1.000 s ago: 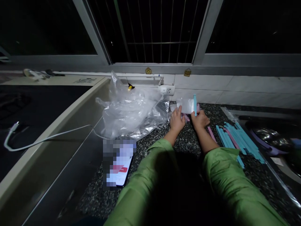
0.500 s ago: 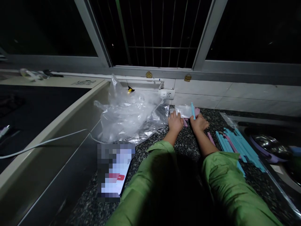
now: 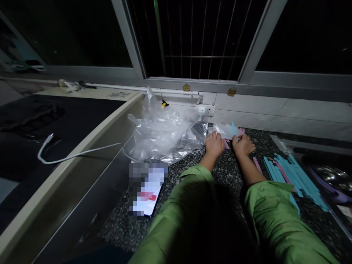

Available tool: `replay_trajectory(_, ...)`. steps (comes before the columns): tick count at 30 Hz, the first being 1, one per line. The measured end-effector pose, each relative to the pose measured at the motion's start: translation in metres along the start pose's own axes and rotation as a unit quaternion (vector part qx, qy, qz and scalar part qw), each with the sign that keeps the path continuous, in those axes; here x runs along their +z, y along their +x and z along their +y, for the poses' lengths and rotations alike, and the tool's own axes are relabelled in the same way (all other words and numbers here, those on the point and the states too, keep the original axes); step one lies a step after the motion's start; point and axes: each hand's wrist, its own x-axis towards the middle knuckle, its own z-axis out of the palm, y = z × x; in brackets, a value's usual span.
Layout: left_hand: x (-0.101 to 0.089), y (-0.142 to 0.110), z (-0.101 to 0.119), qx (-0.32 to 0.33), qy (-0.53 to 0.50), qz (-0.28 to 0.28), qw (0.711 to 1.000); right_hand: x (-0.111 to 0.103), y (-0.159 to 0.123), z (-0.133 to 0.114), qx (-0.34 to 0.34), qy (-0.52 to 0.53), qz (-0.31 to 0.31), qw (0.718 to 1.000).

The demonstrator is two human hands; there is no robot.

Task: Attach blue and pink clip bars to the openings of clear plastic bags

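My left hand [image 3: 215,146] is closed with its fingertips on the near left edge of a small clear plastic bag [image 3: 223,129] at the back of the counter. At the bag's right end, my right hand [image 3: 244,146] pinches a light blue flat strip [image 3: 233,128] between thumb and fingers. Some pink pieces [image 3: 241,132] stick out just beyond that hand. Another pink strip [image 3: 226,144] shows below the bag, between my hands. Right of my right forearm lies a loose pile of light blue strips [image 3: 298,174], with a pink strip [image 3: 284,172] among them.
A large crumpled clear plastic bag [image 3: 165,132] lies left of my hands, by a wall socket [image 3: 206,110]. Nearer me rests a phone [image 3: 150,194], partly pixelated. A white cable [image 3: 90,149] crosses the raised left ledge. At right is a sink with a metal bowl [image 3: 332,178].
The view has swung left, so everything sits further right in it. The blue strip at my right hand stands a little lower and leans more to the left. Both hands keep their places at the small bag.
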Motion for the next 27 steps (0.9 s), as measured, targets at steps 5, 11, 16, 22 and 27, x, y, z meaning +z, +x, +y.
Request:
replay_trajectory(5,-0.015,-0.016,-0.003,0.044,0.002,0.010,0.999,-0.007,-0.003,-0.003,-0.024,-0.002,-0.006,1.000)
replay_trajectory(11,-0.023,-0.037,-0.009,0.105,0.009,0.044,0.993,-0.015,-0.012,-0.005,-0.057,0.014,0.012,0.998)
replay_trajectory(16,-0.030,-0.058,-0.011,0.034,-0.002,0.115,0.993,-0.024,-0.012,-0.026,-0.108,0.032,0.019,0.993)
replay_trajectory(22,-0.077,-0.066,-0.020,-0.124,-0.052,0.159,0.978,-0.030,-0.021,-0.105,-0.245,0.092,-0.008,0.965)
replay_trajectory(27,-0.143,-0.048,-0.056,-0.198,-0.048,0.164,0.965,-0.030,-0.052,-0.173,-0.342,0.109,-0.077,0.930)
